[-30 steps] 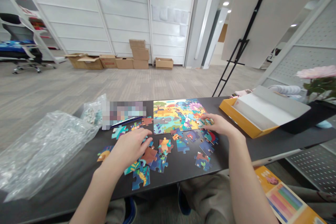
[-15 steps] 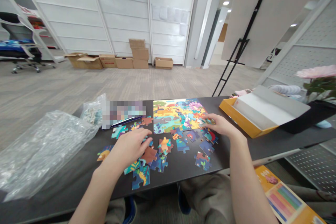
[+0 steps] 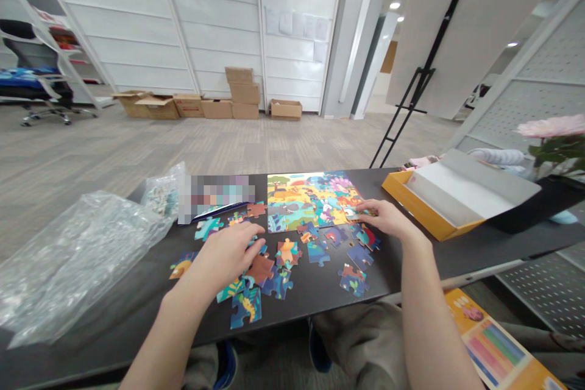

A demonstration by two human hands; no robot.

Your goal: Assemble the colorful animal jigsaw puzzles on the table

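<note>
In the last moments very little has shifted: the right hand (image 3: 388, 219) has edged slightly further along the lower right corner of the assembled puzzle (image 3: 311, 201), and the view has settled a little. That hand is grasping a small piece (image 3: 361, 212) between thumb and fingers, holding it over the puzzle's corner. Whether the piece is already seated cannot be told, as the fingers cover much of it. The left hand (image 3: 228, 256) is not clenched: it lies open and relaxed, fingers slightly spread, over the loose pieces at the near left of the puzzle. Its fingertips are just beside a blue piece (image 3: 252, 244), but it does not appear to grip anything. Below its heel lies a brown piece (image 3: 259, 270), and more loose pieces lie scattered across the dark table (image 3: 311, 304), among them an orange one (image 3: 287, 251) and a blue one (image 3: 317, 254). To the right stands the open yellow box (image 3: 423, 210), with its grey inner flap raised. To the left lie a clear plastic bag (image 3: 77, 256), a small bag of pieces (image 3: 161, 198) and a blurred card (image 3: 214, 191). A box lid (image 3: 493, 347) rests below the table's right side.
</note>
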